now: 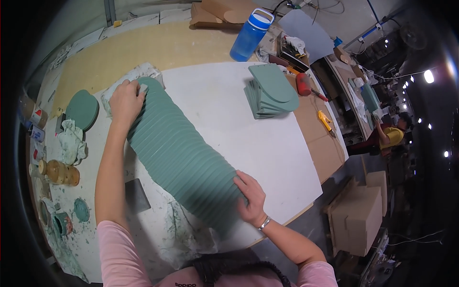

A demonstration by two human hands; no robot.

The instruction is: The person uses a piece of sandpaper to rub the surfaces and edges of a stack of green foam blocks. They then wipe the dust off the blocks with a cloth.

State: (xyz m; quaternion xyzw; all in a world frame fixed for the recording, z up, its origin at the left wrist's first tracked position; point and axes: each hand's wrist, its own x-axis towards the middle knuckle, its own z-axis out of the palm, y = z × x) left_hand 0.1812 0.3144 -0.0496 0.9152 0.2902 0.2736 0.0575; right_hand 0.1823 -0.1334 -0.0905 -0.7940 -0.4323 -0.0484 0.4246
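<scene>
A long row of thin green panels (179, 150) with rounded ends lies fanned out and overlapping, slanting across the white tabletop. At its far end my left hand (125, 103) is closed, fingers bent, with a small white wad showing at the fingertips, against the panels' edge. My right hand (251, 198), a silver band on its wrist, grips the near right edge of the row, thumb and fingers bent over it. A crumpled white cloth (152, 71) lies partly under the far end. The panels' nearest end is blurred.
A stack of green panels (272, 91) stands at the right, near a red-headed mallet (303, 85) and a yellow-handled tool (326, 122). A blue bottle (251, 36) is behind. Round green discs (82, 109), rags and a brown bottle (61, 173) line the left. A person (389, 136) works far right.
</scene>
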